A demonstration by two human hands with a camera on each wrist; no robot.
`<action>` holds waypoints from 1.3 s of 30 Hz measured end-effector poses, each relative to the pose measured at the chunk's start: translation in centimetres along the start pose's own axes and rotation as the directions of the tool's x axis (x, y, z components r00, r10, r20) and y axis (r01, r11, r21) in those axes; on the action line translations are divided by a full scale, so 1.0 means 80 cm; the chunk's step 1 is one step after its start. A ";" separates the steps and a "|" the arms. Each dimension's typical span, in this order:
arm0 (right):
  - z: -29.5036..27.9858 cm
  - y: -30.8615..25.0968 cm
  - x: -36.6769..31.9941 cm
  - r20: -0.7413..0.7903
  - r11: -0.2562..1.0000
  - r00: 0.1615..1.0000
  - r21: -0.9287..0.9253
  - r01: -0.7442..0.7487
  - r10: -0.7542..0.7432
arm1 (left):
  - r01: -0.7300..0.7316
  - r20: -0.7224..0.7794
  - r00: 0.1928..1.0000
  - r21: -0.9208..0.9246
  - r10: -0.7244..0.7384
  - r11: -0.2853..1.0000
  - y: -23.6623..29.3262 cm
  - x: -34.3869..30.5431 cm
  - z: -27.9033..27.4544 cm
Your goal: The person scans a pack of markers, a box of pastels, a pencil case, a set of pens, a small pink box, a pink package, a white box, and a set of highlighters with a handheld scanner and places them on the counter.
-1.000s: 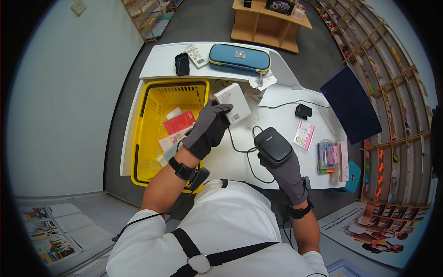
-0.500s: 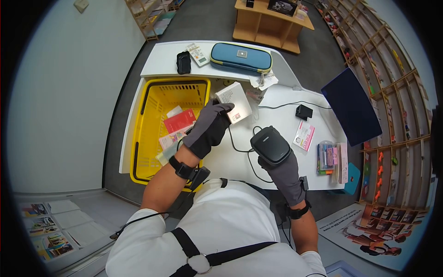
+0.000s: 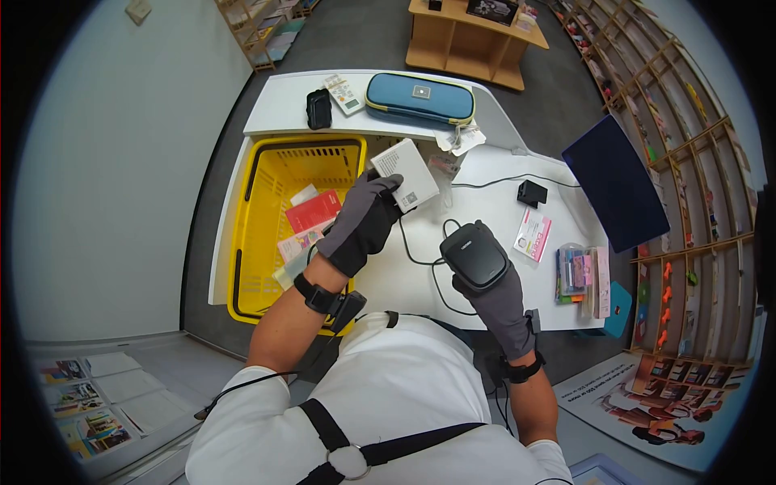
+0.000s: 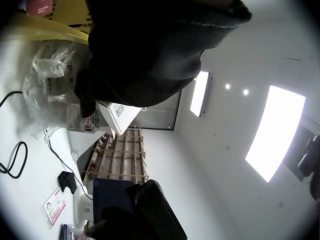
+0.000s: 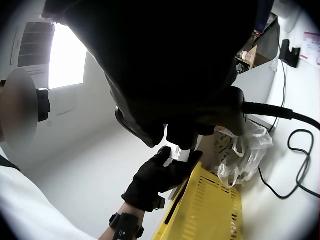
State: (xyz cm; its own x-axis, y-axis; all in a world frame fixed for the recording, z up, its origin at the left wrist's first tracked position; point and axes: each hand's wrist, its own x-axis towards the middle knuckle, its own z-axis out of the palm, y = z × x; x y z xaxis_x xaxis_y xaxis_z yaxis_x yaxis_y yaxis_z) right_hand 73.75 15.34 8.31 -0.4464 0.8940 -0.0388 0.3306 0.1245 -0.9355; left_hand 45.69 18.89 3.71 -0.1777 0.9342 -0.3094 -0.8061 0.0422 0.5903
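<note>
My gloved left hand holds a small white box beside the right rim of the yellow basket. The thumb lies on the box's printed face, near a QR code at the lower corner. In the left wrist view, the box pokes out past the dark glove. My right hand, also gloved, grips a black corded barcode scanner over the white counter, its head pointing toward the box. The scanner's back hides most of the right fingers. Inside the basket lie a red packet and several other packages.
A raised ledge carries a blue case, a calculator-like remote and a black object. To the right are a monitor, a black stand, a pink-and-white card and pens. Crumpled plastic bags and cable lie near the basket.
A reddish glow on the box's QR code half a second ago is gone. The box has tilted slightly, with the left thumb shifting on it. The scanner moved slightly left, then stayed nearly still.
</note>
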 end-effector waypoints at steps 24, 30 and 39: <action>-0.003 -0.014 -0.011 0.030 0.961 0.968 0.130 0.242 -0.248 | 0.447 0.395 0.869 -0.371 -0.297 0.814 0.010 -0.009 -0.011; -0.013 -0.019 -0.014 0.010 0.989 0.992 0.080 0.125 -0.126 | 0.544 0.715 0.657 -0.229 -0.240 0.807 -0.014 0.014 -0.057; -0.013 -0.021 -0.014 0.019 0.982 0.998 0.179 0.057 -0.061 | 0.445 0.270 0.887 -0.292 -0.374 0.847 0.013 -0.021 0.008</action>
State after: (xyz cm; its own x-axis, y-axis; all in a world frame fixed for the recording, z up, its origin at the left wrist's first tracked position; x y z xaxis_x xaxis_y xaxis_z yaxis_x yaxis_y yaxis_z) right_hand 74.58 14.60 10.28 -0.4819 0.8761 0.0119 0.1506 0.0962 -0.9839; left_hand 45.52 17.62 5.32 0.2959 0.9089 -0.2938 -0.9261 0.3483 0.1447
